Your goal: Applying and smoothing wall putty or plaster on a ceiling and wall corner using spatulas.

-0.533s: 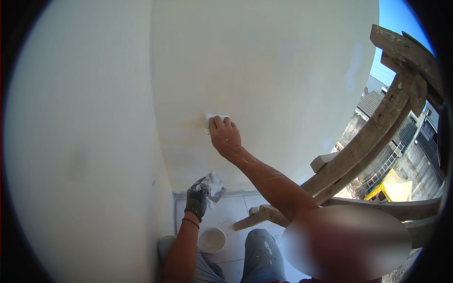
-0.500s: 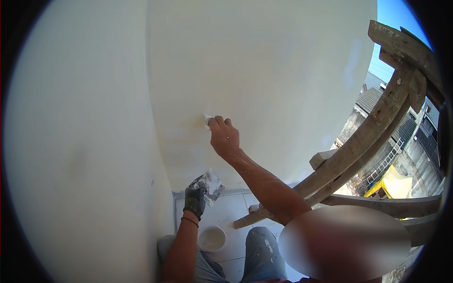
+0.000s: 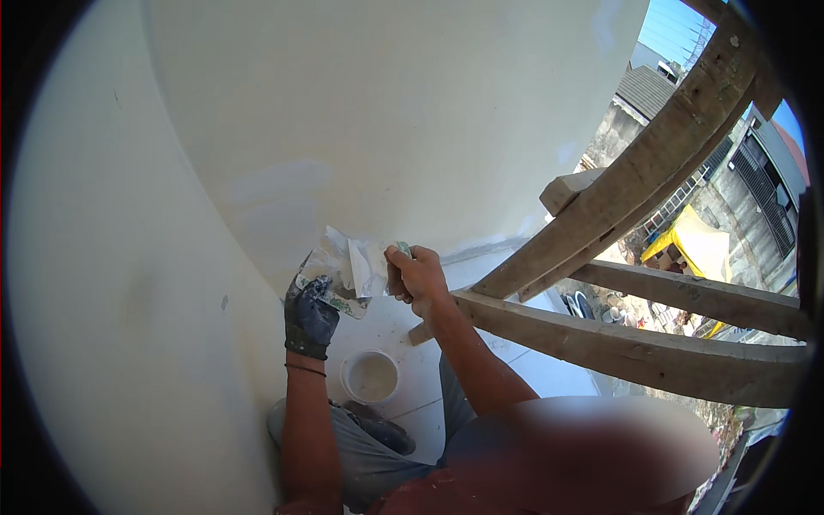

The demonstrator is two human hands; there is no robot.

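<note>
My left hand [image 3: 311, 316], in a dark glove, is closed on a wide, putty-smeared spatula [image 3: 326, 262]. My bare right hand [image 3: 415, 273] grips a second spatula [image 3: 367, 273] with white putty on its blade, held at the right side of the first; their blades overlap in this view. Both are in front of the lower part of the pale wall [image 3: 403, 129]. Below them, a white bucket [image 3: 371, 378] with light, creamy contents stands on the tiled floor [image 3: 412, 412] beside my bent legs.
A wall [image 3: 112, 257] rises close on my left. Weathered curved timber beams [image 3: 644, 172] and lower beams [image 3: 627, 352] run along the right. Beyond and below them lie a yard with a yellow canopy [image 3: 695, 240], a ladder [image 3: 674, 203], rooftops and scattered items.
My right hand has left the wall and come down to the spatula in my left hand, which has moved up and left. The view has shifted, showing more floor and yard.
</note>
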